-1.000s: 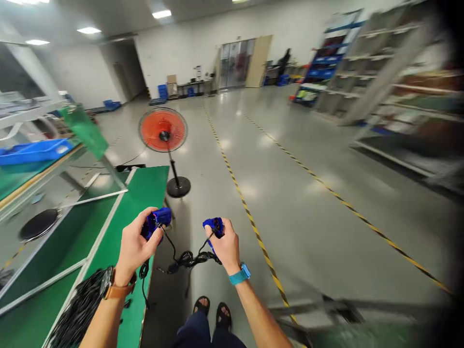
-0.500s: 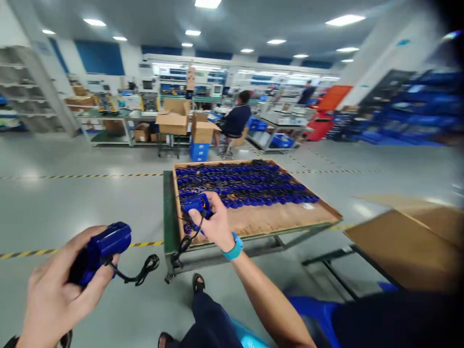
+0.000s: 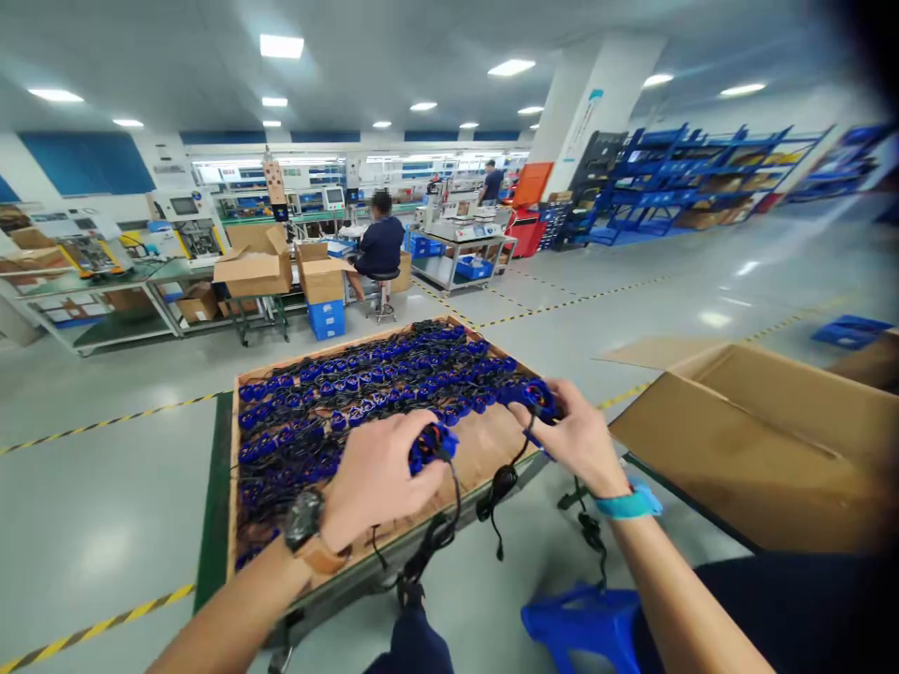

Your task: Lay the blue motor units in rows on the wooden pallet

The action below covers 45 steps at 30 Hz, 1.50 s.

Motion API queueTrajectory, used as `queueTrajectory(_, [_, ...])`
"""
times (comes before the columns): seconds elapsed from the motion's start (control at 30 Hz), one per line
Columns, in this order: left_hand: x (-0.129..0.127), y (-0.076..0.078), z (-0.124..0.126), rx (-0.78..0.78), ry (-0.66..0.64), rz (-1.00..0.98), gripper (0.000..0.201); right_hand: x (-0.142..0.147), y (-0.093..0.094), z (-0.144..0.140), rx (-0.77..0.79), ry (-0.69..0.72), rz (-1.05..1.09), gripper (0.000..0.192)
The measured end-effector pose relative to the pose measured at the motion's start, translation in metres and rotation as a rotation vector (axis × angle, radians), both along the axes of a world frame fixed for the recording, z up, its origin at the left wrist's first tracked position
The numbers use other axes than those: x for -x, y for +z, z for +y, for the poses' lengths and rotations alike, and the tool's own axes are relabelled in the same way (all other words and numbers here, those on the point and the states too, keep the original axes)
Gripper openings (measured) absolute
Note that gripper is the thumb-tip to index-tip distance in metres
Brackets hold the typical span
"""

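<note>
My left hand (image 3: 375, 477) grips a small blue plug-like unit (image 3: 432, 444) with a black cord (image 3: 442, 524) hanging from it, over the near edge of a wooden tray (image 3: 484, 449). A second blue unit (image 3: 537, 398) with its own black cord (image 3: 500, 487) is in my right hand (image 3: 572, 440), at the tray's front right. The tray holds several rows of the same blue units with black cords (image 3: 351, 398). A watch sits on my left wrist and a teal band on my right.
The tray rests on a green-framed cart (image 3: 214, 496). An open cardboard box (image 3: 758, 431) stands to the right, a blue stool (image 3: 582, 622) under me. A person sits at a far workbench (image 3: 379, 248). Cardboard boxes (image 3: 257, 262), tables and blue shelving (image 3: 674, 178) line the hall.
My view has swung from the green bench and fan round to the tray cart. Both hands, each still holding a blue unit, have come over the tray's near edge.
</note>
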<state>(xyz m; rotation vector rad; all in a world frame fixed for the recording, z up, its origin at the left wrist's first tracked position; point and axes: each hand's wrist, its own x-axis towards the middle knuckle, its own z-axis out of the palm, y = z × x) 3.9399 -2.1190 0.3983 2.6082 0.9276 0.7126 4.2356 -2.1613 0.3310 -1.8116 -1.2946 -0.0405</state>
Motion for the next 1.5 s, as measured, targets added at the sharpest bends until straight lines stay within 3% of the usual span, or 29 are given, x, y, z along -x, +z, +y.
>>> queueTrajectory(0.13, [-0.11, -0.023, 0.034, 0.008, -0.049, 0.043, 0.034, -0.091, -0.009, 0.023, 0.067, -0.194, -0.086, 0.059])
queueTrajectory(0.2, [-0.139, -0.039, 0.052, 0.001, -0.09, 0.071, 0.033, -0.116, -0.016, 0.038, 0.124, -0.205, -0.164, 0.057])
queueTrajectory(0.27, [-0.146, -0.068, 0.069, 0.005, -0.135, 0.125, 0.035, -0.128, -0.034, 0.055, 0.188, -0.152, -0.247, 0.054])
queueTrajectory(0.37, [-0.124, -0.135, 0.09, 0.04, -0.186, 0.269, 0.039, -0.126, -0.084, 0.082, 0.29, 0.015, -0.364, 0.051])
queueTrajectory(0.5, [-0.063, -0.232, 0.095, 0.115, -0.195, 0.538, 0.044, -0.101, -0.168, 0.105, 0.441, 0.31, -0.414, 0.049])
queueTrajectory(0.57, [-0.032, -0.266, 0.087, 0.151, -0.144, 0.609, 0.047, -0.087, -0.201, 0.11, 0.48, 0.463, -0.425, 0.048])
queueTrajectory(0.63, [-0.005, -0.288, 0.077, 0.178, -0.059, 0.64, 0.05, -0.074, -0.224, 0.113, 0.509, 0.608, -0.444, 0.046])
queueTrajectory(0.83, [0.041, -0.316, 0.05, 0.189, 0.158, 0.582, 0.05, -0.047, -0.267, 0.12, 0.6, 0.826, -0.493, 0.052])
queueTrajectory(1.03, [0.049, -0.329, 0.036, 0.222, 0.265, 0.528, 0.05, -0.038, -0.299, 0.116, 0.474, 0.915, -0.517, 0.044])
queueTrajectory(1.2, [0.049, -0.335, 0.033, 0.209, 0.315, 0.428, 0.048, -0.041, -0.3, 0.111, 0.469, 0.91, -0.5, 0.042])
queueTrajectory(1.5, [0.042, -0.335, 0.027, 0.225, 0.438, 0.38, 0.054, -0.033, -0.281, 0.115, 0.535, 0.901, -0.44, 0.041])
